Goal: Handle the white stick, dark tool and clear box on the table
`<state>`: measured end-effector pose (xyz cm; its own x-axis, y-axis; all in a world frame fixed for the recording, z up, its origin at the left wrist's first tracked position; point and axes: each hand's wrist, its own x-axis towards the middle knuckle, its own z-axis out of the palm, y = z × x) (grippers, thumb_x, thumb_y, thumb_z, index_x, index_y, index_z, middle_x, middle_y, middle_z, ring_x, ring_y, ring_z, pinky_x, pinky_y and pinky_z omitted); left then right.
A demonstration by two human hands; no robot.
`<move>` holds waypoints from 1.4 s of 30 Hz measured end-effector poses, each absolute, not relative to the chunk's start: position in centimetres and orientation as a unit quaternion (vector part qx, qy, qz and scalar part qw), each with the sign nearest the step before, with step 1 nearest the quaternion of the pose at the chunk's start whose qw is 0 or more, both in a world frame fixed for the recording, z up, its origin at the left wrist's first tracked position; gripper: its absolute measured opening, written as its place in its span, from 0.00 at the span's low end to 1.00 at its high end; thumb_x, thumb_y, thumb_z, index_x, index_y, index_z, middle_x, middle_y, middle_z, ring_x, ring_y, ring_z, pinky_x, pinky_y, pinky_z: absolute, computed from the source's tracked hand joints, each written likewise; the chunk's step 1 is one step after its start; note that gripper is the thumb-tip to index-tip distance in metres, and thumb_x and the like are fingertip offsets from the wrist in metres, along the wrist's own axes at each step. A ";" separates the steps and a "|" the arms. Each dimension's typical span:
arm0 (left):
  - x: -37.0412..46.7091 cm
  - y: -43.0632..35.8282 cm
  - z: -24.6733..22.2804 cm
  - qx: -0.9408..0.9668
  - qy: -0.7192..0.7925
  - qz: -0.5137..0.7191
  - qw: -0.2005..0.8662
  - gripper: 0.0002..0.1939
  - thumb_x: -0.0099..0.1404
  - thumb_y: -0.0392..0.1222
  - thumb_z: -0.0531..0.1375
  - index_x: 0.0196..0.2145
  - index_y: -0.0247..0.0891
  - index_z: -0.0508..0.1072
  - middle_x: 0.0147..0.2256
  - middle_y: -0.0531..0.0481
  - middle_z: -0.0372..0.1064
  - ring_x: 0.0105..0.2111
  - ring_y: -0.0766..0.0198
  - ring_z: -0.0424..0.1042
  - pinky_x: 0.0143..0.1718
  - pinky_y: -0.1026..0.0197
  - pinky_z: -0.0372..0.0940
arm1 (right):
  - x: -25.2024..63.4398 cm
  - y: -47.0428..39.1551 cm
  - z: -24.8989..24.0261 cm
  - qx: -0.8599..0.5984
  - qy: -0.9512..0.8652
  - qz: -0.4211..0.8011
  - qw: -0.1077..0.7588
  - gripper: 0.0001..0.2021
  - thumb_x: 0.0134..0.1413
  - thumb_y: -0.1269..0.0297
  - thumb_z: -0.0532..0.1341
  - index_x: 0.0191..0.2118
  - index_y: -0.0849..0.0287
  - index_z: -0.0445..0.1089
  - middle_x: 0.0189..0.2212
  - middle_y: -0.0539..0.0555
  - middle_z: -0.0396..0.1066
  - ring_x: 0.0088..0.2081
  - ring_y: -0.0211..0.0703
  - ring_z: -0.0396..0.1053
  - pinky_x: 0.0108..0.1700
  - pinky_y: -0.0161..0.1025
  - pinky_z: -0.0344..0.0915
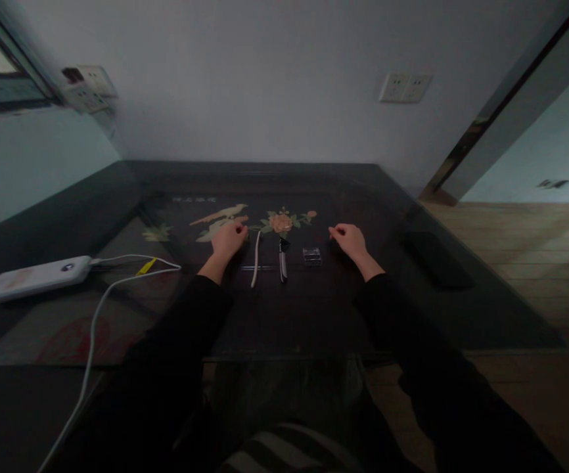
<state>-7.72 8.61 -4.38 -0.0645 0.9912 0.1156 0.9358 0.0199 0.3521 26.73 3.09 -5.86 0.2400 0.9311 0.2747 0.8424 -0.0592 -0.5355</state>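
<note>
My left hand [228, 241] rests on the dark tabletop with its fingers curled in, and nothing shows in it. Just to its right lies a thin, slightly bent white stick [255, 259], its kind unclear. Beside that stick is a razor [283, 260] with a black head at the far end and a grey and black handle. A small clear case [312, 256] lies further right. My right hand [352, 240], also curled closed with nothing visible in it, rests on the right of the case, apart from it.
A white power bank [35, 278] with a white cable [98, 315] lies on the left; the cable runs off the table's near edge. A dark flat object [437, 259] lies on the right. The table [284, 322] meets a wall with sockets [405, 87].
</note>
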 end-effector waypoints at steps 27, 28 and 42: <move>-7.8 8.6 -4.1 0.700 0.686 0.179 0.080 0.16 0.68 0.49 0.54 0.40 0.41 0.81 0.44 0.42 0.80 0.48 0.49 0.77 0.43 0.57 0.67 | 26.5 3.0 -5.7 -0.728 -0.612 0.066 0.302 0.17 0.62 0.54 0.59 0.25 0.55 0.75 0.27 0.53 0.75 0.30 0.45 0.69 0.33 0.40 0.56; -7.8 8.5 -4.0 0.697 0.689 0.179 0.082 0.16 0.68 0.48 0.55 0.40 0.41 0.81 0.44 0.42 0.80 0.47 0.50 0.77 0.43 0.58 0.67 | 26.4 3.0 -5.7 -0.729 -0.612 0.066 0.301 0.17 0.62 0.54 0.59 0.25 0.55 0.75 0.26 0.53 0.75 0.30 0.45 0.69 0.33 0.40 0.56; -5.1 5.9 -1.2 0.729 0.641 0.224 0.082 0.08 0.68 0.43 0.57 0.41 0.40 0.74 0.41 0.44 0.78 0.42 0.55 0.75 0.41 0.59 0.65 | 26.3 2.9 -5.5 -0.724 -0.619 0.073 0.296 0.16 0.62 0.55 0.59 0.25 0.55 0.74 0.26 0.53 0.75 0.30 0.45 0.68 0.33 0.39 0.54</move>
